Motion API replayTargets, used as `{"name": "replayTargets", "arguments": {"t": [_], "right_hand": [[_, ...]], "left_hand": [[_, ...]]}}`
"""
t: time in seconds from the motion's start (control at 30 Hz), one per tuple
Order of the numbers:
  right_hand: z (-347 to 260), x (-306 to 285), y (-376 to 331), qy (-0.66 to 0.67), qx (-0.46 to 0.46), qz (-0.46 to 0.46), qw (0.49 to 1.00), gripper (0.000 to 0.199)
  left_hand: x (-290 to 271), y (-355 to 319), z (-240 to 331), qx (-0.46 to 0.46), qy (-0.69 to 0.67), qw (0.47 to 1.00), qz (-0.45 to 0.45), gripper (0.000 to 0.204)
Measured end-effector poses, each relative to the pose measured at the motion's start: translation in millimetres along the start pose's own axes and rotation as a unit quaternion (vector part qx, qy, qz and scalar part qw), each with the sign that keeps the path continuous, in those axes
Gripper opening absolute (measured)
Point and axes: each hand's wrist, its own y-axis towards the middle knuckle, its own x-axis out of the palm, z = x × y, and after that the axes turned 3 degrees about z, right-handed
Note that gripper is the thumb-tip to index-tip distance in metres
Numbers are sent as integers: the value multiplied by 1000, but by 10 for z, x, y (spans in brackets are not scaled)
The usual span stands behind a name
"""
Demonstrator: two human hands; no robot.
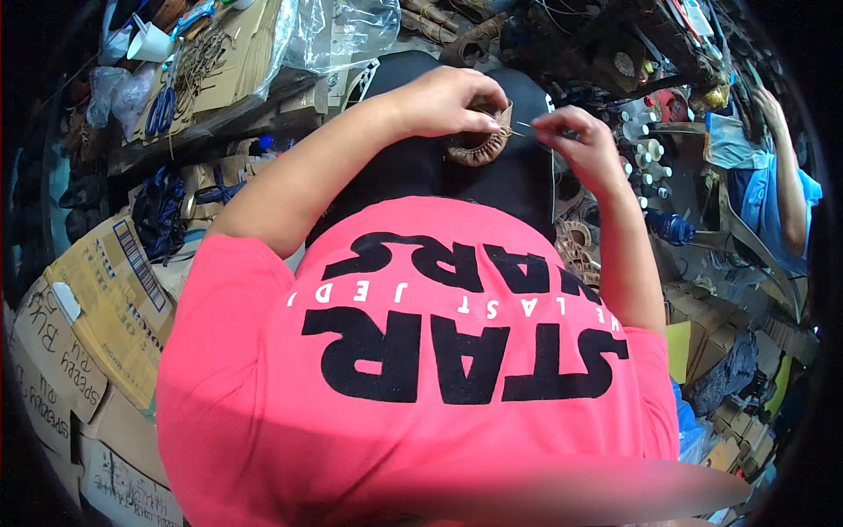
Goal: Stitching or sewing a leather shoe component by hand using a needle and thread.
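Crowding the view from below, the person's pink shirt [421,369] with black lettering hid most of the lap, and only a black cloth [413,167] beyond it showed under the hands. Flattened cardboard boxes [88,325] lay stacked at the left, with blue-handled scissors [161,110] and a white paper cup [151,42] on cardboard higher up, beside a crumpled clear plastic bag [338,31]. At the right stood small white bottles [645,149] and a dark blue bottle [672,227], and another person's arm in a blue sleeve [777,189] reached up at the far edge. The desk [615,53] ahead was heaped with tangled dark tools and cords in a cramped workshop.

A brown curved woven leather piece [481,140], ribbed along its lower rim, sat over the black cloth at the middle top. The left hand [443,97] had its fingers closed around the piece's upper edge. The right hand [575,140] pinched a thin needle [518,130] just beside the piece, fingertips tight together.
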Motion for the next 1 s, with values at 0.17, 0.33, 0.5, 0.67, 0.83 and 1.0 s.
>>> {"name": "replayTargets", "arguments": {"t": [0.17,0.33,0.5,0.67,0.83,1.0], "right_hand": [[58,70,177,-42,-52,-27,997,14],[149,110,163,9,-43,-62,997,13],[212,262,19,54,-53,10,997,15],[92,272,-118,10,-51,34,998,20],[-176,178,-102,-232,-120,-11,965,20],[-433,109,55,-382,-172,-107,902,22]], "left_hand": [[20,173,-87,-64,-78,992,-82,24],[62,158,-165,-151,-233,954,-112,22],[70,119,-230,-200,-334,909,-151,25],[54,120,-210,-136,-253,940,-184,32],[46,180,-176,-127,-202,947,-216,32],[43,232,-198,-73,-167,953,-242,31]]}}
